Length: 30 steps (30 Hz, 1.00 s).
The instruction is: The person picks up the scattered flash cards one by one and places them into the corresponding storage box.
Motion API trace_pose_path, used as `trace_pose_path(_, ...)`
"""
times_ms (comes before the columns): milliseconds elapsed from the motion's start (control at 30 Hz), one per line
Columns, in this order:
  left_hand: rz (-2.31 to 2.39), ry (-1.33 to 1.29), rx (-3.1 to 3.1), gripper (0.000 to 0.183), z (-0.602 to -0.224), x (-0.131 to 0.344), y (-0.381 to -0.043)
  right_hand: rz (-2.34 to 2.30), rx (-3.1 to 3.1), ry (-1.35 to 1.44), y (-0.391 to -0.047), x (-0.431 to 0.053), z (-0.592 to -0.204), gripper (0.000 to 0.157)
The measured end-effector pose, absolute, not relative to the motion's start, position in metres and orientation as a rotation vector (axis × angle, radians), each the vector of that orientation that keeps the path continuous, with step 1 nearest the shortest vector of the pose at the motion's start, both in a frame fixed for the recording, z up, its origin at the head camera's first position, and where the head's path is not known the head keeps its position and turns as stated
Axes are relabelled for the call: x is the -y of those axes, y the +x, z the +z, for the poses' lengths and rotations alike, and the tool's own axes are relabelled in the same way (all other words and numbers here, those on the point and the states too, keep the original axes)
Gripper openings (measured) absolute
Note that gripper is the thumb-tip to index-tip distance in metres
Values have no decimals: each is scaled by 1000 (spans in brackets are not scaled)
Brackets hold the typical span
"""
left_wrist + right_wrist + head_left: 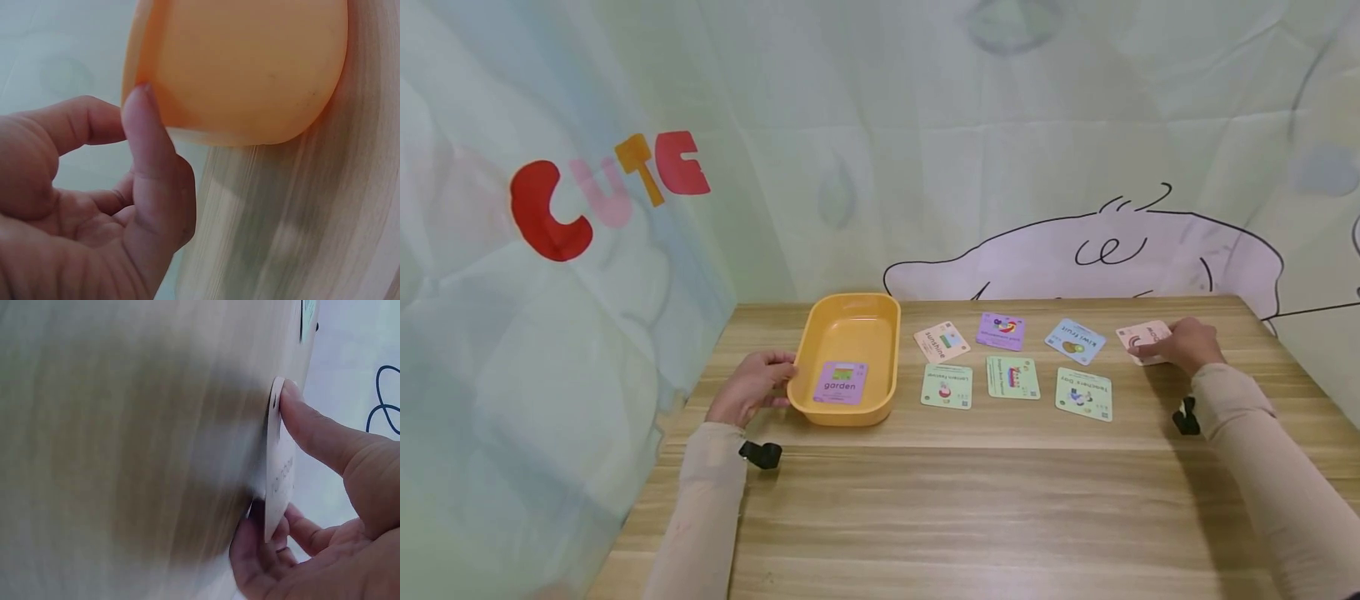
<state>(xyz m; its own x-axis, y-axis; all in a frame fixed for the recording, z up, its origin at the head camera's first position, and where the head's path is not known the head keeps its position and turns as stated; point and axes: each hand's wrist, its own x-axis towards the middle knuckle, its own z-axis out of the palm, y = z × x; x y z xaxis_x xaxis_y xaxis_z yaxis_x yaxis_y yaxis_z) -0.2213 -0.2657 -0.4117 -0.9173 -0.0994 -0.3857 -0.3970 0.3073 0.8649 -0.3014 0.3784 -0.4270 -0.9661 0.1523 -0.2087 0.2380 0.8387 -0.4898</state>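
Note:
An orange tray [880,400] stands at the left of the table, a purple "garden" card [839,383] lying in its near end. My left hand [758,385] pinches the tray's left rim between thumb and finger; the left wrist view shows the thumb [147,131] against the tray wall. Far to the right, my right hand [1195,343] grips a pale pink rainbow card [1138,336]. In the right wrist view the thumb [319,425] lies on one end of that card, and curled fingers [256,556] are round its other end.
Between the hands lie cards in two rows: sunshine [942,342], a purple one [1000,331], kiwi fruit [1076,342], Lantern Festival [947,386], a boat card [1012,378] and Teachers' Day [1084,393]. A printed curtain [820,150] hangs behind the wooden table [985,517].

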Motion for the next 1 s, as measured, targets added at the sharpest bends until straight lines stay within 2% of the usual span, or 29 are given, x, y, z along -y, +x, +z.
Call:
trace_pose_path(167,1639,-459,-2317,39,-411,265,-221,-911,-2868,259,-302,-383,-434,81)
trace_pose_path(400,1635,-468,-2314,41,-411,265,-220,-989,-2898,206,-300,-383,-437,71)
trace_pose_path(733,1645,-454,-2312,40,-410,264,-219,-1108,-2921,137,-303,-387,-441,66)
trace_pose_path(1000,1652,-448,-2310,39,-410,265,-219,-1279,-2827,161,-304,-387,-444,66)
